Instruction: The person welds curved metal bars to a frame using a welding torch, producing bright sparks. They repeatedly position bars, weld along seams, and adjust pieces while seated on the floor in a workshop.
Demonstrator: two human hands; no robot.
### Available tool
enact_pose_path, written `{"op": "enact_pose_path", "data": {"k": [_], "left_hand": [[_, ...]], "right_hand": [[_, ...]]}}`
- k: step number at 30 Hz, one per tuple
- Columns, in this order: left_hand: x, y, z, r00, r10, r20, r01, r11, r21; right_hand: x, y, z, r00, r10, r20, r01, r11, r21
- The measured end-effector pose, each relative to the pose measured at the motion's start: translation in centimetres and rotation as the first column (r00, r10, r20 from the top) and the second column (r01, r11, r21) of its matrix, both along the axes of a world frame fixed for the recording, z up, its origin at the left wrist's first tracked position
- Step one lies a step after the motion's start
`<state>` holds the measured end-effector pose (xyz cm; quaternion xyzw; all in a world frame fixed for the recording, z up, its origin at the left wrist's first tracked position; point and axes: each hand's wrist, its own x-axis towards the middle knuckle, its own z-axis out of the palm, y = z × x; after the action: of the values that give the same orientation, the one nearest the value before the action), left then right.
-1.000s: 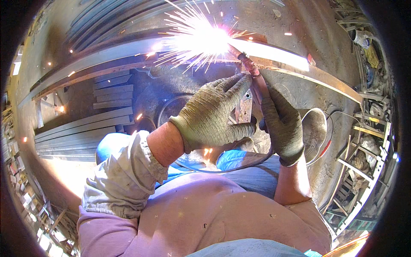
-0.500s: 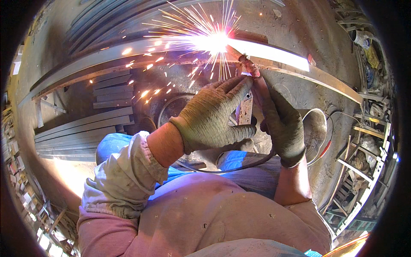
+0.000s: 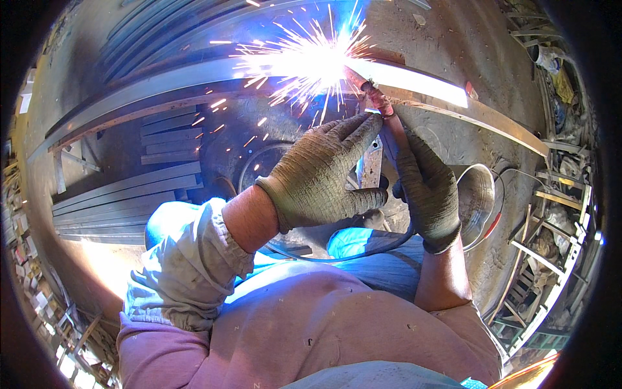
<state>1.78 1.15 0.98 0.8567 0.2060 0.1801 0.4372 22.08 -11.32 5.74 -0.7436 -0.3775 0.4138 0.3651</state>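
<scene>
Nearest the camera lies the person's pink shirt (image 3: 304,337), with a rolled pale sleeve (image 3: 188,266) on the left forearm and blue trousers over the knees just beyond it. A dark cable (image 3: 343,254) curves across the lap under the hands.

The left hand (image 3: 324,175), in a grey-green knitted glove, is curled with its fingers bent together and reaches across toward the right one, its fingertips touching the red holder near the top. The right hand (image 3: 427,188), in a darker glove of the same kind, is wrapped in a fist round the handle of the welding electrode holder (image 3: 382,107), which rises tilted up and to the left out of the grip. Whether the left hand truly grips the holder or only steadies it cannot be told.

Just right of the right hand stands a round metal bowl (image 3: 476,194), with a red cable beside its rim. Behind the hands a round dark metal ring (image 3: 256,172) lies on the ground.

To the left, flat steel strips (image 3: 110,201) lie stacked side by side. Farther off, a long steel bar (image 3: 162,91) runs across the view; the tip of the holder meets it at a white arc (image 3: 317,61) throwing sparks outward. At the far right edge stands a metal rack (image 3: 551,240) of clutter
</scene>
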Motion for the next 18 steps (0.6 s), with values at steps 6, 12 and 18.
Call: {"op": "enact_pose_path", "data": {"k": [6,12,18], "left_hand": [[0.1,-0.1,-0.3,1.0,0.003,-0.031,-0.001,0.997,0.083],[0.0,0.0,-0.2,0.998,-0.02,-0.055,0.022,0.999,0.032],[-0.1,0.0,-0.1,0.998,-0.029,-0.06,0.026,0.998,-0.051]], "right_hand": [[-0.5,0.5,1.2,0.999,-0.026,0.045,0.03,0.997,-0.076],[-0.7,0.2,1.0,0.997,-0.073,-0.039,0.07,0.996,-0.063],[-0.4,0.0,0.0,0.999,-0.021,0.024,0.021,1.0,0.021]]}}
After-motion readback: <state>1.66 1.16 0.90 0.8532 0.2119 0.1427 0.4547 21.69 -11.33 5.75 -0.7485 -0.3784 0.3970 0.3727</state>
